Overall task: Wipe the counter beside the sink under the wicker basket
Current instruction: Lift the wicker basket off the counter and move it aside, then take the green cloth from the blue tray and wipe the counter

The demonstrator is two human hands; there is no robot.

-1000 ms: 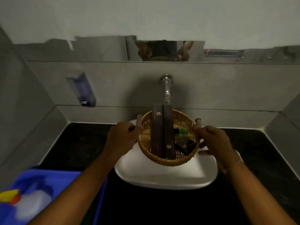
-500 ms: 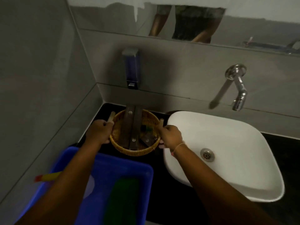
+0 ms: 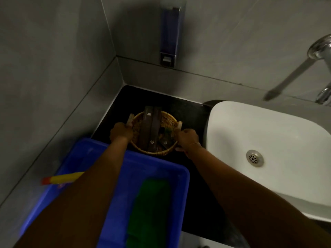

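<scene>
A round wicker basket (image 3: 167, 120) with pale handles sits on the black counter (image 3: 179, 106) in the corner, left of the white sink (image 3: 250, 129). It holds two long brown boxes and some small dark packets. My left hand (image 3: 120, 131) grips the basket's left handle. My right hand (image 3: 187, 137) grips its right handle. A green cloth (image 3: 150, 210) lies in the blue tub (image 3: 180, 178) in front of the basket.
The blue tub also holds a bottle with a yellow and red nozzle (image 3: 62, 179). A soap dispenser (image 3: 169, 33) hangs on the wall above the corner. A chrome tap (image 3: 320, 49) juts out over the sink. Grey walls close in on the left and back.
The basket has moved with both hands from above the sink leftward into the corner of the counter. The view has swung left and down with it.
</scene>
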